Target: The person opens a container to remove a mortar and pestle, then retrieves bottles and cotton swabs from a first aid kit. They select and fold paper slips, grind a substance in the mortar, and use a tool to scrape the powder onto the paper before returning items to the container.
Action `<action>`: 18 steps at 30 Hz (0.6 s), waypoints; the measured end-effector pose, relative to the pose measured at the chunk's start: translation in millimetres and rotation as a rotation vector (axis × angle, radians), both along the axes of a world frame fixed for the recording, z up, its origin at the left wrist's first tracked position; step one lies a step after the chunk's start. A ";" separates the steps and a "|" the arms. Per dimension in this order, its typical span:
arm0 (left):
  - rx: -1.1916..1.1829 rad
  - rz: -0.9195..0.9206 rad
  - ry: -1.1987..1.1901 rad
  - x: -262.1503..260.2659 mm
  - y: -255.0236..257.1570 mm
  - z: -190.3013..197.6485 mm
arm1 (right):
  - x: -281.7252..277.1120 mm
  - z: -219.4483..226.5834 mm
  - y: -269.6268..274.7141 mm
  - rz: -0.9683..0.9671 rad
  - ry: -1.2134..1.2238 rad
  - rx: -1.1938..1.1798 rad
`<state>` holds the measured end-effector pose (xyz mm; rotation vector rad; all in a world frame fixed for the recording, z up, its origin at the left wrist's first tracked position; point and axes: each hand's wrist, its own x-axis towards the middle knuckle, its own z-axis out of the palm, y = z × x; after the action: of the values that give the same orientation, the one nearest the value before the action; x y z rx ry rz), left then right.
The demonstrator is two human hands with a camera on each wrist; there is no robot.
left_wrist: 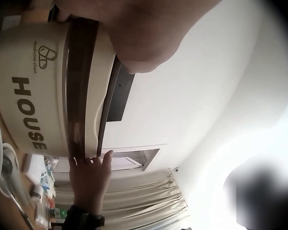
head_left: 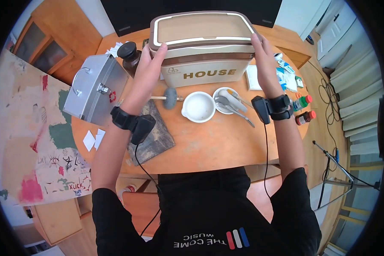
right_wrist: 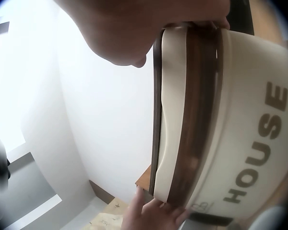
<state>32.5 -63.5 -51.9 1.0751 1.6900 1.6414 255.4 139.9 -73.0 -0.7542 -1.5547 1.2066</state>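
Note:
A cream and brown box marked HOUSE [head_left: 209,77] stands at the back of the table with its lid on. My left hand [head_left: 148,70] grips its left end and my right hand [head_left: 265,66] its right end, thumbs up by the lid's rim. In the left wrist view, the box [left_wrist: 43,105] appears sideways, with my right hand [left_wrist: 90,179] at the far end, fingers against the brown band. The right wrist view shows my left hand [right_wrist: 153,216] on the opposite end of the box [right_wrist: 245,129], its fingers tucked below the rim.
Left of the box are a silver case [head_left: 91,91] and a dark jar [head_left: 130,55]. In front lie a mallet [head_left: 170,98], a grey slab [head_left: 155,136], a white mortar [head_left: 199,107] and a dish with spoons [head_left: 227,101]. Bottles [head_left: 303,102] stand at the right edge.

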 end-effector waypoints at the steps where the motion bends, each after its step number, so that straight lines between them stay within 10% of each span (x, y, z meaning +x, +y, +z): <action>1: 0.022 0.000 -0.013 3.0 1.2 -1.5 | -3.3 0.3 -4.0 0.015 0.006 0.032; 18: 0.008 -0.079 -0.055 -1.0 2.0 11.4 | -13.1 12.4 -7.0 -0.105 -0.041 -0.076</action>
<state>31.6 -61.5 -40.6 1.0770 1.5869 1.6143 242.3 133.0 -60.6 -0.9046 -1.4902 1.1848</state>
